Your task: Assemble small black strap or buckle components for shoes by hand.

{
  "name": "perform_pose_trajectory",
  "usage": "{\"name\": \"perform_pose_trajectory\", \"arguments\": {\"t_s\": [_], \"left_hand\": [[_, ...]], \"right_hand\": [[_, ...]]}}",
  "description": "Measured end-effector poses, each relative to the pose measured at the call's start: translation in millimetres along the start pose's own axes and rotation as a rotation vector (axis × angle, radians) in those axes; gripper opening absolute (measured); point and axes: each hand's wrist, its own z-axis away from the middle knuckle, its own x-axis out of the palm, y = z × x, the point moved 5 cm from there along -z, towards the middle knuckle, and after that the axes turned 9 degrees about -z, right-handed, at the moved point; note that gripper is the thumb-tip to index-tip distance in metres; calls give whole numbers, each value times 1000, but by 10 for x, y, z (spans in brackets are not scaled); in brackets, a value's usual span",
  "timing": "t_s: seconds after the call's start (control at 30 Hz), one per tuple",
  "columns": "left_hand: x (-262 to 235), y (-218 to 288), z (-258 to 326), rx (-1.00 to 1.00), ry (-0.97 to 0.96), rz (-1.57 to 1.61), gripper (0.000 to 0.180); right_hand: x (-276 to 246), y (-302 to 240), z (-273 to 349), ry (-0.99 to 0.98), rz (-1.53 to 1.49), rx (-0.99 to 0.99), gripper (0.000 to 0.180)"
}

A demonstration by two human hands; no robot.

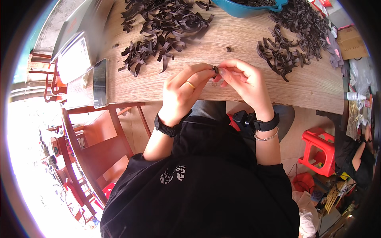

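Observation:
Over the near part of the wooden table (234, 39), my two hands meet fingertip to fingertip. My left hand (183, 88) and my right hand (248, 81) both pinch one small dark piece (214, 70), mostly covered by the fingers; it looks like the dark strips around. Beyond my left hand spreads a loose pile of dark, curled fabric-like strips (158, 27). To the right of my right hand lies a smaller bunch of strips (278, 53), running into a dense heap of short dark pieces (303, 25). A single small dark piece (229, 49) rests just past my fingers.
A blue-green basin (242, 8) holding dark pieces stands at the far edge. At the table's left lies a phone (100, 83) beside a box (79, 29). A wooden chair (103, 148) stands at left, a red plastic stool (319, 150) at right. A cardboard box (351, 43) sits far right.

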Motion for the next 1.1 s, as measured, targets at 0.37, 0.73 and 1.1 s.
{"name": "perform_pose_trajectory", "arguments": {"t_s": [0.37,0.73,1.1], "left_hand": [[0,15,-17,39,-31,-14,25],[-21,6,-14,98,-45,-25,23],[59,10,-2,110,-31,4,25]], "right_hand": [[0,-11,1,20,22,17,15],[-10,-95,-8,37,155,-60,11],[-45,-10,-5,59,190,-94,12]]}}
